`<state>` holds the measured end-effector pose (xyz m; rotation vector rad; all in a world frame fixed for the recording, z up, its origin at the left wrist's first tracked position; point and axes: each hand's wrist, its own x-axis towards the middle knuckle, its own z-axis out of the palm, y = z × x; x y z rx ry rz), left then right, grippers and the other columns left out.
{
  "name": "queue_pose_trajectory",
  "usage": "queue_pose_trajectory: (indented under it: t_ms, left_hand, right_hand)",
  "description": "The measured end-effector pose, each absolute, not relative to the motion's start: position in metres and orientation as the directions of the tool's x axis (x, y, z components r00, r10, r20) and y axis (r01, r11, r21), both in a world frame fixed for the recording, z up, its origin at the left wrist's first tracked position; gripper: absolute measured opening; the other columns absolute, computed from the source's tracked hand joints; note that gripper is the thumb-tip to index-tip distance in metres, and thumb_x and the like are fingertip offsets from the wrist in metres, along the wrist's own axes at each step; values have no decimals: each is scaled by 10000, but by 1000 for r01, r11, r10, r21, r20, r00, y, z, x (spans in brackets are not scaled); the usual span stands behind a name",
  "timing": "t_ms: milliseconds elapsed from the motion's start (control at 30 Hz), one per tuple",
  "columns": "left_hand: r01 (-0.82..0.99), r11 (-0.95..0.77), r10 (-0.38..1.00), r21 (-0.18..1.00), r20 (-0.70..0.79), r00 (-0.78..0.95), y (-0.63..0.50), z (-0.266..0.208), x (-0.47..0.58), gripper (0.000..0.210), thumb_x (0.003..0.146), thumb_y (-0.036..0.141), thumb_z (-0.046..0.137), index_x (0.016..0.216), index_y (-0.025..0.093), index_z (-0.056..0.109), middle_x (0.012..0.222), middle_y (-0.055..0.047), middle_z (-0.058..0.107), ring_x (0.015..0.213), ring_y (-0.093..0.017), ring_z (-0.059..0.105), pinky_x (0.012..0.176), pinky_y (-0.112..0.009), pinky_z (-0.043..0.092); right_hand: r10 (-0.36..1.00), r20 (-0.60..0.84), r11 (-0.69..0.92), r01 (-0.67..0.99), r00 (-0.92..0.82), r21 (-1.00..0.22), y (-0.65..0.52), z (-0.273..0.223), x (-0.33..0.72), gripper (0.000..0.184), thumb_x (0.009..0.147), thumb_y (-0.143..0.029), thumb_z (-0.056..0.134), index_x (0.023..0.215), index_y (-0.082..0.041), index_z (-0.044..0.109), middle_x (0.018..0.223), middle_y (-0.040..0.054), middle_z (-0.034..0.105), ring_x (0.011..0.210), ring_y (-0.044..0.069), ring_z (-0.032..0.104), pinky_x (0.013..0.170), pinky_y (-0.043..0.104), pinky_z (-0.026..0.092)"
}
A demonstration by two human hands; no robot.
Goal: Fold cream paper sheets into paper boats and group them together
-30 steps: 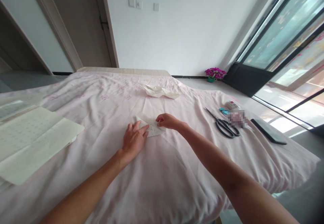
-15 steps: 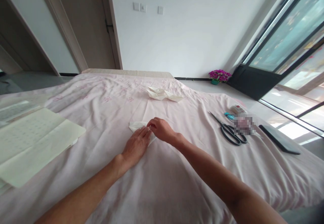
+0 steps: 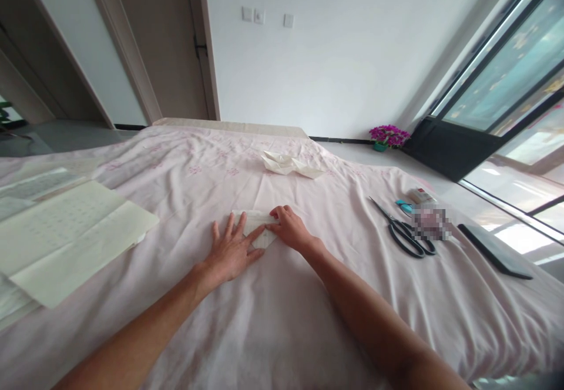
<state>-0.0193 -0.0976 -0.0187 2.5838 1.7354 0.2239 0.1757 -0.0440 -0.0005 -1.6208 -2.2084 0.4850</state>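
A small folded sheet of paper point(image 3: 259, 238) lies on the pink bedsheet in front of me, partly covered by my fingers. My left hand point(image 3: 229, 254) is spread open, with its thumb and index finger resting on the paper's left part. Bent fingers of my right hand point(image 3: 288, 227) pinch the paper's right edge; the fingertips are partly hidden. Farther back sits a folded paper boat shape point(image 3: 291, 165) with pointed ends, apart from both hands.
Sheets of paper point(image 3: 88, 219) are stacked at left. To the right lie black-handled scissors point(image 3: 405, 237), a small white box point(image 3: 422, 196), a blurred-out item point(image 3: 430, 224) and a dark flat object point(image 3: 493, 252). A pot of purple flowers point(image 3: 388, 136) stands beyond the bed.
My left hand has gone from fingers together to fingers spread, uncovering more of the folded paper. My right hand has shifted slightly right and the view has turned a little left.
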Motion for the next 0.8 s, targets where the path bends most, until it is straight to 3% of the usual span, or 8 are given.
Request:
queue_pose_trajectory:
  t_ms: [200,300,400,533,800]
  left_hand:
    - [878,-449,875,169,281,394,-92,-25,-30,550,837,579,511,1359,418,443,1482,-111,388,1358,-447,283,980,-722,221]
    - [864,-443,869,238,351,349,-86,-27,-39,372,878,430,531,1226,318,599,1395,-99,499,1299,-349,422,1022,-581,332]
    - [854,-393,877,342,419,235,-77,-27,-45,266,857,254,577,1113,230,644,1269,-94,593,1161,-243,554,995,-422,426]
    - [847,-321,877,423,470,98,-61,-27,-52,417,790,214,656,1196,193,562,1212,-100,613,1128,-231,564,971,-379,452]
    - [801,-216,936,559,351,8,-40,-30,-63,729,721,249,725,1373,177,406,1135,-89,665,1049,-234,602,929,-378,466]
  right_hand:
    - [953,-58,245,868,-298,-433,-22,4,174,387,747,-405,709,1050,-204,575,990,36,617,897,167,582,730,248,389]
    - [952,-93,230,880,-292,-416,-16,4,173,388,729,-414,719,1040,-218,597,979,23,628,873,161,582,692,240,373]
    - [950,-89,240,881,-300,-407,-16,3,174,346,727,-413,715,1001,-224,620,979,19,617,857,154,576,674,233,360]
    - [949,-53,261,866,-312,-425,-18,3,175,292,725,-393,715,950,-229,628,984,9,595,818,131,562,666,222,352]
    - [955,-7,264,864,-296,-429,-26,4,172,220,777,-375,672,963,-266,629,940,-27,630,795,124,562,615,224,304]
